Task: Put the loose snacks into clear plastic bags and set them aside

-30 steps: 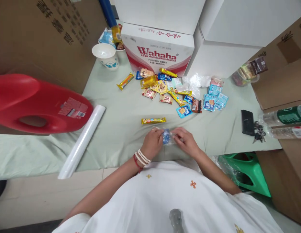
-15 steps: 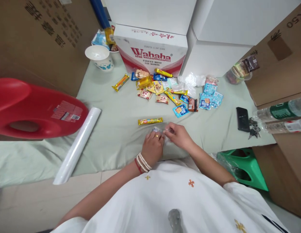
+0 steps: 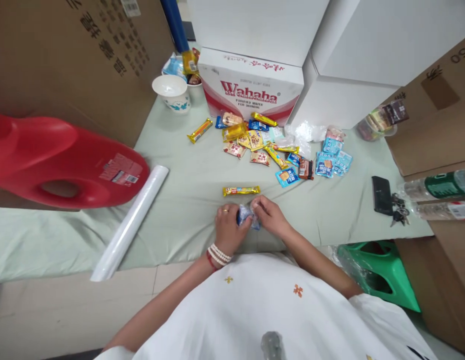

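My left hand (image 3: 228, 228) and my right hand (image 3: 269, 215) meet over the pale green cloth (image 3: 180, 210), both closed on a small blue snack packet in clear plastic (image 3: 246, 215). The packet sits between the fingertips, partly hidden by them. A ring shows on the left hand, and bead bracelets (image 3: 216, 254) circle its wrist. Just beyond the hands lies a long yellow snack bar (image 3: 241, 190). Farther back, a heap of several small snack packets (image 3: 277, 147) is spread in front of a white and red Wahaha box (image 3: 251, 92).
A red plastic jug (image 3: 63, 162) lies at the left beside a white roll (image 3: 131, 220). A paper cup (image 3: 172, 92) stands at the back. A black phone (image 3: 380, 194), keys (image 3: 399, 210) and bottles (image 3: 438, 192) lie at the right. Cardboard boxes (image 3: 435, 110) flank the cloth; a green stool (image 3: 382, 272) stands below.
The hands have stayed together on the small packet, turning it so its blue side shows again. The camera view shifted slightly; nothing else on the cloth moved.
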Demonstrator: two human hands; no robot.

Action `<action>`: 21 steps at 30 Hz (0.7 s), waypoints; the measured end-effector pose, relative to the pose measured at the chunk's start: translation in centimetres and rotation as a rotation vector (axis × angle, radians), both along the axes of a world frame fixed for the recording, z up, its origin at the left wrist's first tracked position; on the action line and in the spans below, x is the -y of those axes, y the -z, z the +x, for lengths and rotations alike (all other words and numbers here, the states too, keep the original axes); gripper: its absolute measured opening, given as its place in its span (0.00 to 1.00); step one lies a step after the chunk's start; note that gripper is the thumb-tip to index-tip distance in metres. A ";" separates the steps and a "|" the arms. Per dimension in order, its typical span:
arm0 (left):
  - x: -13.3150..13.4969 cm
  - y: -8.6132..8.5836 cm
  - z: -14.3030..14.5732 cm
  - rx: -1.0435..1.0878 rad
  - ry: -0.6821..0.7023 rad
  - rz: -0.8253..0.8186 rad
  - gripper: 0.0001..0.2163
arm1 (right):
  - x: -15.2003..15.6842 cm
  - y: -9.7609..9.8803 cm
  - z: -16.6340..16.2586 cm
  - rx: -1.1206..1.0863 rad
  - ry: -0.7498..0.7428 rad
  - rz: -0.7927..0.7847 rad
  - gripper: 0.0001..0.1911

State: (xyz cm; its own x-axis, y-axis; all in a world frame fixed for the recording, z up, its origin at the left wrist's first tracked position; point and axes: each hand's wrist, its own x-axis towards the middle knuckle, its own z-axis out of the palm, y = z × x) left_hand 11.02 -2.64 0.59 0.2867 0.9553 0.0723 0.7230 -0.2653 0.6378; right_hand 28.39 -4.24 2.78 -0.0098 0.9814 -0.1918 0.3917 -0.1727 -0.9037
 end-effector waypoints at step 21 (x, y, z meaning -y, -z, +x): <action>0.9 -0.6 7.7 1.150 0.457 -0.579 0.30 | 6.9 2.7 4.1 -0.300 0.286 0.099 0.25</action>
State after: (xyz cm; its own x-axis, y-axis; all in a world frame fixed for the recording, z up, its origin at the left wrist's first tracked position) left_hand 18.76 -3.54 1.22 0.6326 0.7669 0.1080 -0.3658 0.1729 0.9145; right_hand 32.48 -11.17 0.05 0.2241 0.9663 -0.1266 0.0575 -0.1428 -0.9881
